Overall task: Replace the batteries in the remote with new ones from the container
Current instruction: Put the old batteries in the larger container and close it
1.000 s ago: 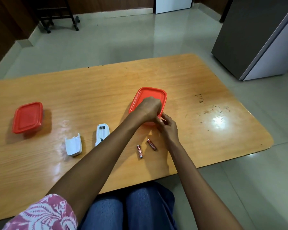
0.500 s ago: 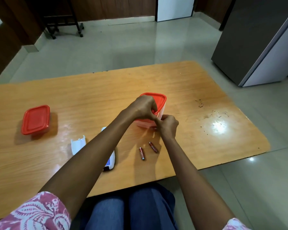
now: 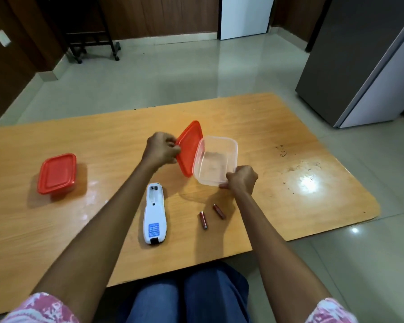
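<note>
Batteries [image 3: 203, 220], two small red cells, lie loose on the surface [image 3: 313, 213] nearest the person, just right of the remote [image 3: 154, 215]. The remote rests face down with its battery bay uncovered at its far end; the bay looks empty, though it is too small to be sure. Those cells are probably light, hard and smooth, apt to roll, so a pinch across the middle of the barrel would suit them best.

Just beyond the remote, the right hand [image 3: 241, 180] is closed on the near corner of a clear container [image 3: 216, 160], tipping it. The left hand [image 3: 161, 150] pinches the edge of its orange lid [image 3: 189, 148], which stands open on edge against the container's left rim. Thin, springy plastic, I would say, best held at the rims. I can make out no batteries inside.

Well to the left of the remote sits a second container [image 3: 56, 173], lid on.
</note>
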